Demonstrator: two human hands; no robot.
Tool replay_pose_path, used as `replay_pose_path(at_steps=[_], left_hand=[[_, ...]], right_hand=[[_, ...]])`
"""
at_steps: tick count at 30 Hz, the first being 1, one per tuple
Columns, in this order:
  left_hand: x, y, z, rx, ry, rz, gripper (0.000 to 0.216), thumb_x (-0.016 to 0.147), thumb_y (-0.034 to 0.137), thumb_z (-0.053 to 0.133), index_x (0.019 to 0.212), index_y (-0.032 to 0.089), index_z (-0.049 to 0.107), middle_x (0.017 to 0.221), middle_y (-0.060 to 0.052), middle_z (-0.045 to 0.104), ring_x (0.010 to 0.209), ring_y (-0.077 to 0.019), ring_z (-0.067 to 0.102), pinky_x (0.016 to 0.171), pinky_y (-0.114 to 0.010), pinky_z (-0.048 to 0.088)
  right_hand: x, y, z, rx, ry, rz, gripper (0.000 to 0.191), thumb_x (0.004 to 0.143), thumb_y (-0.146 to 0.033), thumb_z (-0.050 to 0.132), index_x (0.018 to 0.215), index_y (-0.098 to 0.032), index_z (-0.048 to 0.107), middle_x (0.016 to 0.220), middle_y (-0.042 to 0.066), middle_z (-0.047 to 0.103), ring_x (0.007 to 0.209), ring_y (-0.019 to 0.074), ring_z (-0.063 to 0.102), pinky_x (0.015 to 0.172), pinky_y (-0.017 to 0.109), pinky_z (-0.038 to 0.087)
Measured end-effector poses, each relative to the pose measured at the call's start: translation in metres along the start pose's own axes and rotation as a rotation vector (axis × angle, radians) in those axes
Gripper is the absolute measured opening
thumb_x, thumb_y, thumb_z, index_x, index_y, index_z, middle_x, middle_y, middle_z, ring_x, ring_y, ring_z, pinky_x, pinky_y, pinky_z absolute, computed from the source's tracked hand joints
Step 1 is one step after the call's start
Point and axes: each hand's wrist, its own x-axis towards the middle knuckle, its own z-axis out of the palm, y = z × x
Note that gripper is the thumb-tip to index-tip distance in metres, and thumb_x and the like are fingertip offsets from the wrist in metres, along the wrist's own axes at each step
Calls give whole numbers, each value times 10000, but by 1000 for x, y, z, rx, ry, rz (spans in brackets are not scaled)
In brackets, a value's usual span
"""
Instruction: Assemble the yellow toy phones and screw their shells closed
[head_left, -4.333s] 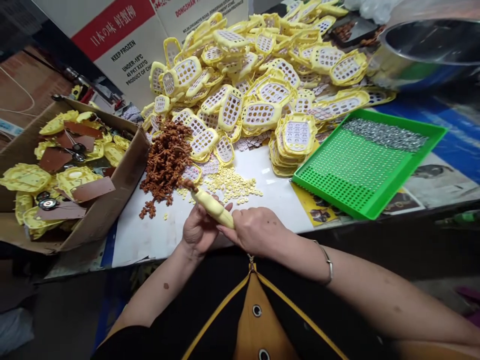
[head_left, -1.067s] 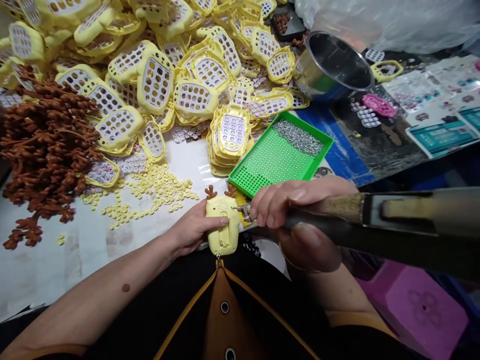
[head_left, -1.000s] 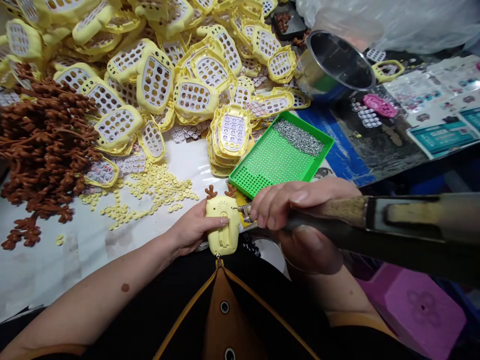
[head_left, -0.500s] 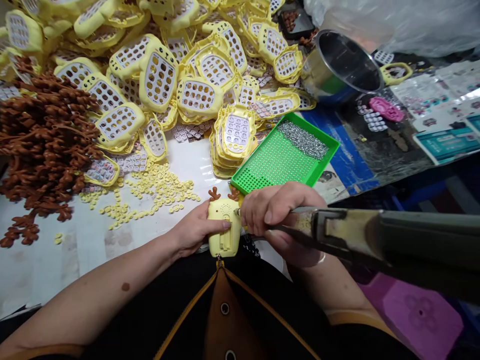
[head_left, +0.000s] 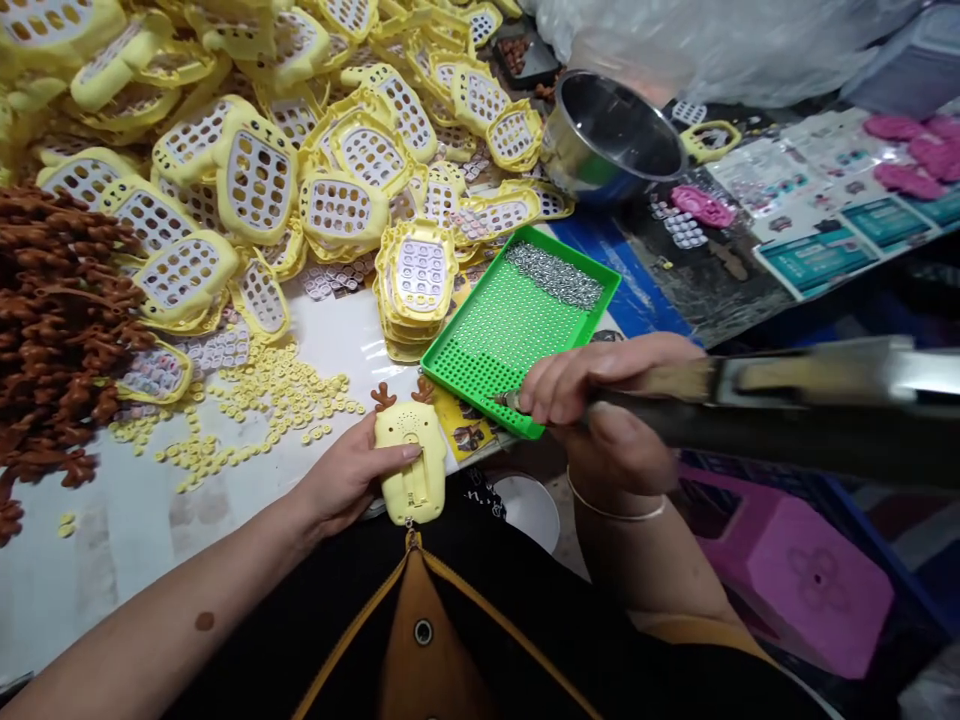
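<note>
My left hand (head_left: pixel 346 468) grips a yellow toy phone (head_left: pixel 429 455) with two brown antlers, thumb across its back. Its back faces up, showing small speaker holes and an uncovered battery slot. My right hand (head_left: pixel 592 390) is wrapped round a dark electric screwdriver (head_left: pixel 787 415) that reaches in from the right. The screwdriver's tip is over the near corner of a green perforated tray (head_left: pixel 517 335); whether it touches a hole there I cannot tell. A heap of small silver screws (head_left: pixel 555 275) lies at the tray's far end.
Behind the tray, yellow shells (head_left: pixel 259 170) with white grids are heaped, some stacked (head_left: pixel 416 270). Brown antler parts (head_left: pixel 64 330) pile up at left, near scattered yellow buttons (head_left: pixel 262 400). A metal pot (head_left: pixel 611 140) stands beyond the tray. A pink stool (head_left: pixel 810 580) is low at right.
The screwdriver has come away from the toy phone's upper right screw hole and moved right to the green tray. My left hand keeps hold of the phone. The view has swung right.
</note>
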Motion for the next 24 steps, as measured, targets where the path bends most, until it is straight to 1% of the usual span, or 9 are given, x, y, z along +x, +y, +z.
replay_pose_path(at_steps=[6, 10, 13, 15, 17, 19, 20, 22, 24], left_hand=[[0, 4, 4, 38, 35, -31, 455, 689, 213, 786, 1077, 155, 556, 898, -78, 725, 731, -201, 687, 681, -334, 590], [-1, 4, 6, 60, 78, -30, 462, 679, 252, 796, 1060, 149, 556, 899, -84, 716, 747, -205, 687, 700, -328, 586], [-1, 1, 8, 76, 152, 46, 557, 708, 337, 776, 1174, 171, 519, 936, -73, 699, 758, -200, 679, 700, -323, 580], [-2, -3, 8, 130, 204, 127, 697, 735, 388, 752, 1329, 229, 423, 1031, -67, 680, 778, -193, 675, 708, -321, 575], [-3, -6, 7, 224, 237, 195, 867, 759, 410, 729, 1466, 320, 236, 1181, -74, 639, 825, -194, 676, 743, -333, 568], [-6, -8, 3, 333, 249, 269, 949, 787, 420, 699, 1510, 379, 86, 1306, -80, 584, 911, -207, 670, 803, -351, 553], [-8, -8, 2, 399, 248, 309, 910, 798, 426, 684, 1512, 374, 122, 1334, -81, 569, 970, -217, 658, 842, -356, 538], [-12, -6, -1, 564, 221, 385, 656, 820, 441, 646, 1422, 306, 423, 1300, -82, 598, 1059, -235, 624, 912, -355, 501], [-15, -3, -1, 724, 175, 447, 377, 828, 436, 624, 1138, 231, 687, 1190, -82, 657, 1067, -235, 613, 950, -343, 467]], right_hand=[[-9, 21, -12, -19, -52, 39, 233, 813, -236, 620, 1042, -265, 592, 623, -43, 550, 471, 129, 522, 442, 308, 480], [-5, 19, -10, -33, -56, 28, 226, 814, -258, 616, 1038, -277, 597, 601, -54, 526, 450, 120, 503, 437, 300, 480], [-2, 11, -7, -12, -12, -1, 215, 810, -256, 622, 1025, -263, 609, 597, -51, 528, 455, 120, 519, 435, 296, 486], [1, 2, -4, 15, 44, -30, 211, 805, -253, 626, 1016, -250, 618, 591, -48, 530, 471, 126, 536, 446, 299, 501], [3, -9, 0, 42, 83, -43, 183, 803, -256, 625, 986, -246, 627, 572, -49, 525, 466, 125, 534, 456, 299, 510], [5, -20, 7, 69, 80, -32, 139, 812, -267, 617, 949, -245, 631, 554, -48, 519, 449, 122, 526, 460, 301, 511], [5, -25, 10, 86, 65, -15, 124, 819, -270, 612, 938, -240, 631, 552, -44, 518, 446, 122, 527, 462, 304, 510], [4, -31, 19, 138, 8, 19, 131, 828, -265, 601, 949, -221, 628, 557, -33, 519, 455, 129, 535, 466, 315, 509], [2, -34, 27, 203, -65, 44, 157, 827, -251, 595, 971, -196, 625, 564, -23, 521, 468, 136, 540, 461, 321, 506]])
